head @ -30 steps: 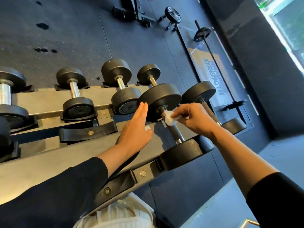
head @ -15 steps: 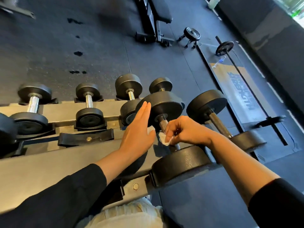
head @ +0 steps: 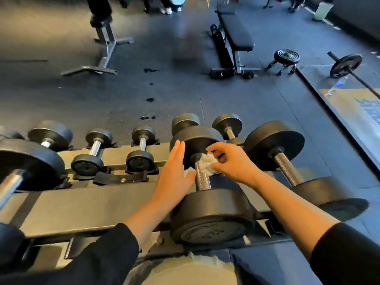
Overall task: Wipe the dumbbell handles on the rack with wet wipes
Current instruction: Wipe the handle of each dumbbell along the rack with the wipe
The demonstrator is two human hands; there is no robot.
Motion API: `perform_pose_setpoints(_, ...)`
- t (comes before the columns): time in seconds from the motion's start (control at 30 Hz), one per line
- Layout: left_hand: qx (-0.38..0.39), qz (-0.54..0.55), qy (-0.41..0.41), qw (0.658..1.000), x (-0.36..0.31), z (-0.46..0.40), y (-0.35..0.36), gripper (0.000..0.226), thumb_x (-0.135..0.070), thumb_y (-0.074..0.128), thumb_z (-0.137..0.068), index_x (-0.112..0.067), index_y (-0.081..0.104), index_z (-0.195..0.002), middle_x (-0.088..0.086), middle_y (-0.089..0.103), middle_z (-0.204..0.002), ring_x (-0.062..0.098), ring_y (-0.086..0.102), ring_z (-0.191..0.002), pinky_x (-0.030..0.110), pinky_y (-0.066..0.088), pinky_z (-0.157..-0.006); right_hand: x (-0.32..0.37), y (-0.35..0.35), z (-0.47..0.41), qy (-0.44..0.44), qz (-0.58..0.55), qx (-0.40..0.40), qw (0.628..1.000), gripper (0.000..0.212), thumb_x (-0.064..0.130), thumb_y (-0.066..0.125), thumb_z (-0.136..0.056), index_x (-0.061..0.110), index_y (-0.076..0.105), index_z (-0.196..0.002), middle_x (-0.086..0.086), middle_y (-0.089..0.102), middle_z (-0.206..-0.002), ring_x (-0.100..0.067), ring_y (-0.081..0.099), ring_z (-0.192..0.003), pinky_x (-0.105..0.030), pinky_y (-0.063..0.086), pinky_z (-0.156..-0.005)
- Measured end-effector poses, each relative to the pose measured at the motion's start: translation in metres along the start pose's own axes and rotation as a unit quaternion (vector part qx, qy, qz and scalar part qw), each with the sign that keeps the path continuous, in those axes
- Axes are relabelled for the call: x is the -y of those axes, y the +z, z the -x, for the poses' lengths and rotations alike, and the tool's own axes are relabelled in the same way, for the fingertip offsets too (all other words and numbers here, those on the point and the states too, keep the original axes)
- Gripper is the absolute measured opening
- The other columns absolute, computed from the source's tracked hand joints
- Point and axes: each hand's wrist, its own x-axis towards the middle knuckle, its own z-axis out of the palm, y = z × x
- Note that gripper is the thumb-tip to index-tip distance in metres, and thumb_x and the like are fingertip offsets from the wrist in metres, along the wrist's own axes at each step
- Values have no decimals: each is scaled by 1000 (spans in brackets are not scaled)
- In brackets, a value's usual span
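A large black dumbbell with a knurled steel handle (head: pixel 201 177) lies on the upper tier of the rack (head: pixel 82 204). My right hand (head: pixel 232 163) pinches a crumpled white wet wipe (head: pixel 206 165) against the far end of that handle. My left hand (head: pixel 174 177) has straight fingers and rests against the dumbbell's far head, just left of the handle, with a scrap of white wipe (head: pixel 188 172) showing at its thumb. A second large dumbbell (head: pixel 285 167) lies to the right.
Smaller dumbbells (head: pixel 141 145) sit on the rack's far tier, a big one (head: pixel 12 182) at the left. On the dark floor beyond stand a bench (head: pixel 234 36), a plate holder (head: pixel 286 57), a barbell (head: pixel 345 65) and a water bottle (head: pixel 335 86).
My right hand slid the wipe along the handle toward me, then back up to the far end. The view tilted up, showing more of the gym floor. My left hand stayed put.
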Motion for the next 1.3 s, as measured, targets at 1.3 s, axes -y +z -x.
perform_pose_setpoints(1.3,-35,-100,-122,987,-54,9,20,57,-19,57,-93,-33,35,-144,-10,28,-153,14,30,-138,36,33,-110,-45,39,26,0,-387,0,922,12,6,74,-75,18,74,-74,6,67,-85,-5,64,-83,-15,50,-75)
